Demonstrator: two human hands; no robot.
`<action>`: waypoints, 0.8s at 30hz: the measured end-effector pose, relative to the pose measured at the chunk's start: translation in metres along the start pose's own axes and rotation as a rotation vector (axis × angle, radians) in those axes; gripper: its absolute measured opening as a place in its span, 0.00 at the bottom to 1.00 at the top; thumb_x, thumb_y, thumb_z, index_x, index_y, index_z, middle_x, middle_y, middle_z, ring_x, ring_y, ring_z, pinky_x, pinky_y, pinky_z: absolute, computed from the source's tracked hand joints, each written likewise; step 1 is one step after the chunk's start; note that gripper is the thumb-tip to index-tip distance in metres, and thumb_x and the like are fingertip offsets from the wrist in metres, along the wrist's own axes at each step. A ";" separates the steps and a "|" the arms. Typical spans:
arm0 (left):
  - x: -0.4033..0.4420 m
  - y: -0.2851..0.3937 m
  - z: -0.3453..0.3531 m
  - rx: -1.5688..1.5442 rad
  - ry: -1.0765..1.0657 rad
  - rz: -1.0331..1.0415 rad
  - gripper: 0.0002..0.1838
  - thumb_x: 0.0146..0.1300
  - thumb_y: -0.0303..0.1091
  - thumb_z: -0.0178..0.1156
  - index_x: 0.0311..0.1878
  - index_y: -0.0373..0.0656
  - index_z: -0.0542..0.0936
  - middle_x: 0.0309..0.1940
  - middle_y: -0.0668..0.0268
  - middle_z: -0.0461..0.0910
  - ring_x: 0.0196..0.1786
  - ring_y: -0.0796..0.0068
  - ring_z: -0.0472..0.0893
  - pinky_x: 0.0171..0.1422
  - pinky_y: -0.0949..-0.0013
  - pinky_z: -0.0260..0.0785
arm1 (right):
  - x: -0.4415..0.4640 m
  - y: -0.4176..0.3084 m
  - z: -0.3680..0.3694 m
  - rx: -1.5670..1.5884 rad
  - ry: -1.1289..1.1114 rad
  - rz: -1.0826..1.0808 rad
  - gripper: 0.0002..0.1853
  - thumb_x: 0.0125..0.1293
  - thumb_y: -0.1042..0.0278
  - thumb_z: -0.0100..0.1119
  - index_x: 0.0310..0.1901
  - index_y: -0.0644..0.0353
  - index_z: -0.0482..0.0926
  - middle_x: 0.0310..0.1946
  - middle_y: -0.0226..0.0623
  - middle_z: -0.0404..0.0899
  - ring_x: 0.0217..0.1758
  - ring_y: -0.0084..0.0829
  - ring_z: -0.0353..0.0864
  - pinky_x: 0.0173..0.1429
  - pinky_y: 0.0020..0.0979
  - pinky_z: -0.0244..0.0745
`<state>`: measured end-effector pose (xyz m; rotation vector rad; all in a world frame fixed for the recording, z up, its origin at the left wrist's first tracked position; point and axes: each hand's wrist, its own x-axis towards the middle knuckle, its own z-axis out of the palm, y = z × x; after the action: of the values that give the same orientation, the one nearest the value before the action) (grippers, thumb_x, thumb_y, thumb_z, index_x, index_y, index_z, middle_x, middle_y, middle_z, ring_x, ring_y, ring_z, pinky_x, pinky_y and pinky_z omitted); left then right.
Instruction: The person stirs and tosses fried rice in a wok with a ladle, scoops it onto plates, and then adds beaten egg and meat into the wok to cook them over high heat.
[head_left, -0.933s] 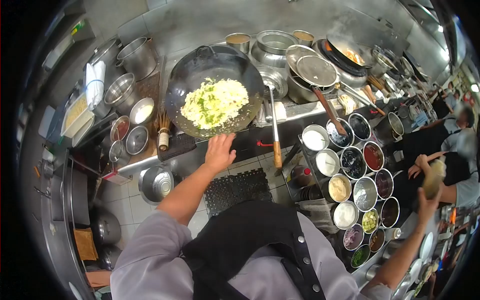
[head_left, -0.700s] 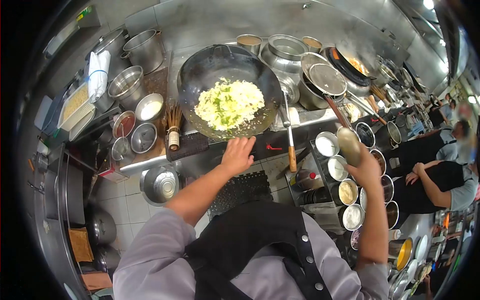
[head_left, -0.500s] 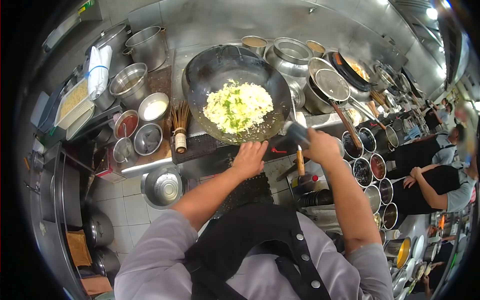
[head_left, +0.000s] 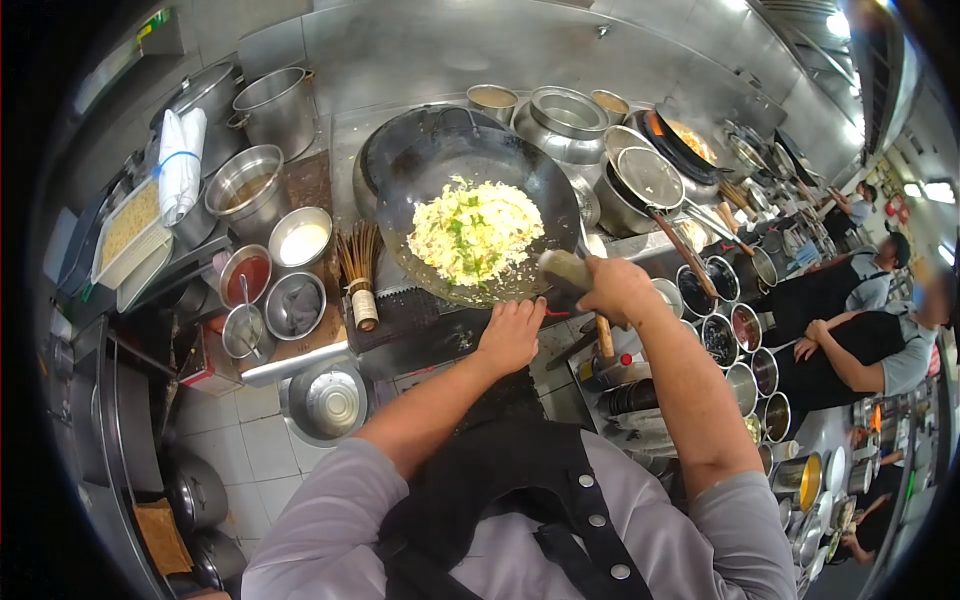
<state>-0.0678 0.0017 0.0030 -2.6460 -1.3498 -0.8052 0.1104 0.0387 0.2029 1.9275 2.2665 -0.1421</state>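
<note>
A large dark wok [head_left: 400, 190] holds a mound of fried rice [head_left: 475, 232] with yellow bits and chopped greens. At the wok's near rim rests my left hand [head_left: 511, 335], its fingers curled on the edge; whether a cloth lies under them is hidden. My right hand [head_left: 618, 292] grips a greenish bottle [head_left: 565, 268], tilted with its end toward the wok's right rim. Below that hand shows the wooden handle [head_left: 604, 338] of a ladle.
Bowls of red sauce [head_left: 246, 275] and white powder [head_left: 301, 238] stand left of a bamboo brush [head_left: 362, 280]. Sauce tins [head_left: 718, 340] line the right cart. Strainers [head_left: 650, 178] rest on a pot behind. Co-workers [head_left: 860, 350] stand at the far right.
My right hand has brought the bottle from the far right over the sauce tins to the wok's right edge. My left hand stays at the rim while the view has shifted.
</note>
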 end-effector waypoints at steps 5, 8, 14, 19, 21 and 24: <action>0.001 0.003 -0.002 0.024 0.000 -0.013 0.43 0.56 0.41 0.71 0.73 0.36 0.67 0.51 0.60 0.71 0.56 0.59 0.72 0.62 0.54 0.64 | 0.000 0.004 -0.004 0.160 0.120 0.079 0.34 0.51 0.49 0.78 0.54 0.64 0.78 0.47 0.54 0.87 0.54 0.52 0.86 0.59 0.48 0.80; 0.003 0.007 -0.003 0.032 -0.005 -0.028 0.43 0.56 0.42 0.71 0.73 0.37 0.67 0.51 0.60 0.70 0.56 0.59 0.72 0.62 0.54 0.64 | -0.010 0.030 0.002 0.251 0.124 0.035 0.35 0.50 0.49 0.78 0.54 0.65 0.80 0.46 0.55 0.87 0.52 0.53 0.87 0.56 0.46 0.80; 0.006 0.014 -0.003 0.014 -0.039 -0.063 0.43 0.56 0.40 0.71 0.74 0.38 0.66 0.51 0.59 0.71 0.57 0.58 0.72 0.63 0.53 0.64 | -0.049 0.075 0.040 0.706 0.224 0.029 0.39 0.51 0.55 0.80 0.63 0.65 0.77 0.47 0.48 0.87 0.52 0.41 0.86 0.58 0.37 0.78; 0.009 0.026 0.000 0.031 -0.031 -0.086 0.42 0.56 0.39 0.71 0.74 0.40 0.66 0.54 0.57 0.72 0.59 0.56 0.72 0.67 0.52 0.63 | -0.137 0.147 0.114 1.441 0.503 -0.148 0.43 0.56 0.63 0.78 0.72 0.63 0.68 0.62 0.39 0.79 0.64 0.35 0.79 0.69 0.36 0.72; 0.015 0.034 0.000 0.079 -0.024 -0.175 0.39 0.56 0.38 0.71 0.71 0.40 0.70 0.54 0.54 0.76 0.59 0.52 0.75 0.65 0.50 0.66 | -0.188 0.197 0.141 1.579 0.522 -0.073 0.44 0.56 0.64 0.78 0.73 0.62 0.67 0.62 0.38 0.79 0.64 0.34 0.78 0.70 0.36 0.71; 0.038 0.056 -0.010 -0.064 -0.065 -0.314 0.32 0.53 0.34 0.72 0.63 0.38 0.78 0.50 0.47 0.83 0.57 0.44 0.80 0.63 0.47 0.72 | -0.269 0.269 0.157 1.729 0.722 0.127 0.43 0.56 0.66 0.76 0.73 0.61 0.67 0.60 0.35 0.79 0.64 0.30 0.78 0.70 0.34 0.70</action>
<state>-0.0111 -0.0076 0.0395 -2.5609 -1.8174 -0.8093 0.4269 -0.2059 0.1075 3.0544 2.4735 -2.3765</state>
